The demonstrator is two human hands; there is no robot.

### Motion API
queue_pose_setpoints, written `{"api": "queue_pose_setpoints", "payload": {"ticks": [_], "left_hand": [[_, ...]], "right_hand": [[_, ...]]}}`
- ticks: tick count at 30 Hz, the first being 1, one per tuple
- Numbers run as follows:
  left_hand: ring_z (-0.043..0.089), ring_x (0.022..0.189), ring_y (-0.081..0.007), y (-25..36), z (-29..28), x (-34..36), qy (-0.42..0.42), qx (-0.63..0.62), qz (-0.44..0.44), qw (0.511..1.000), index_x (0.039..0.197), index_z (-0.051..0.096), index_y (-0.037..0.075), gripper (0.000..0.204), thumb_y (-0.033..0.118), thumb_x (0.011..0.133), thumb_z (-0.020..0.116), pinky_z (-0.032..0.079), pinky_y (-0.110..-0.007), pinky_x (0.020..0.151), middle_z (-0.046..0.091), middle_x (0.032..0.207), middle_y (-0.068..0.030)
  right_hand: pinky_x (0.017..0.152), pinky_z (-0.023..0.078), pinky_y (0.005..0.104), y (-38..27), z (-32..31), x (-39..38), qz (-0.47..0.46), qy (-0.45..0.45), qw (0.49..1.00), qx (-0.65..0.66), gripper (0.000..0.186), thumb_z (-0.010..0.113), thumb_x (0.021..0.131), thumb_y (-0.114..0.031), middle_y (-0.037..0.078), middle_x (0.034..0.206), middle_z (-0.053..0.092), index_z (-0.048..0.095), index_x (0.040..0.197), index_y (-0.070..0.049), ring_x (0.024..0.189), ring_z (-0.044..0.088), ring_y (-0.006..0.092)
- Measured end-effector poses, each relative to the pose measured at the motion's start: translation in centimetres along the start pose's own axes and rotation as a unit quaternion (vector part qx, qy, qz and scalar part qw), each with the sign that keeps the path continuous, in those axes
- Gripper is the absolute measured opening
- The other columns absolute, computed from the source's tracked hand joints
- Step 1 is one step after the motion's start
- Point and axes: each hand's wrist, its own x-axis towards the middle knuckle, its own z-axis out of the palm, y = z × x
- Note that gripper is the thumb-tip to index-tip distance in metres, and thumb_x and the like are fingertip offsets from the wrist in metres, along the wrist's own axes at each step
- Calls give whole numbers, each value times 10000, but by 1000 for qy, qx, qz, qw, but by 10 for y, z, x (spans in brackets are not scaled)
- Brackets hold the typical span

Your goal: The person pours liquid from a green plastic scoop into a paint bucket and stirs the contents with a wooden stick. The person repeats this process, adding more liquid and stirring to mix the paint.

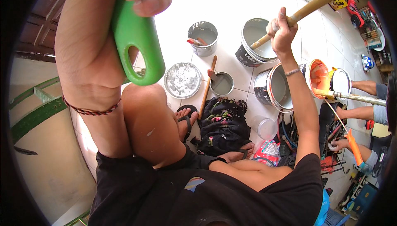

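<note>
Close to the view, my left hand [89,48] is closed around a green plastic handle [142,44] with an oval hole. The tool's other end is out of the picture. My right hand [283,31] grips a long wooden stick [318,3], held slanting; its lower end reaches into a black bucket [247,56] of pale grey paint. Between my hands, a smaller grey pail [202,50] has brush handles leaning inside. Nearer me, a paintbrush [212,75] rests in a pot of grey paint [223,87], and a white-smeared round lid [182,80] lies on the floor.
A thin wooden stick [207,87] lies beside a black flowered cloth [223,122]. Rightward stand an open bucket [264,83], an orange-stained bucket [317,71] and a clear tub [266,127]. Another person's arms [357,112] are at the right. Green metal bars [37,118] stand left.
</note>
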Motion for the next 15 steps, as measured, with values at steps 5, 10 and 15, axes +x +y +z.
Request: {"api": "queue_pose_setpoints", "payload": {"ticks": [5,10,15], "left_hand": [[448,491,-42,-3,2,1,-1,-6,-6,1000,1137,475,-40,252,194,1095,393,395,-194,424,476,724,24],[446,491,-42,-2,1,-2,-5,-1,-8,1000,1142,471,-43,254,193,1097,388,396,-194,425,472,723,23],[445,492,-43,2,-1,-5,-5,6,-5,1000,1146,466,-45,255,192,1099,384,397,-194,426,469,722,22]], "right_hand": [[391,263,273,21,-6,40,-94,136,985,-53,532,629,1011,-355,-69,501,306,351,599,-166,405,292,62],[374,320,266,16,-36,49,-133,134,965,-181,556,646,997,-364,-56,503,359,382,556,-153,399,355,70],[407,295,267,-7,-26,15,-12,74,984,-164,503,614,1019,-323,-43,489,381,442,588,-128,399,367,77]]}}
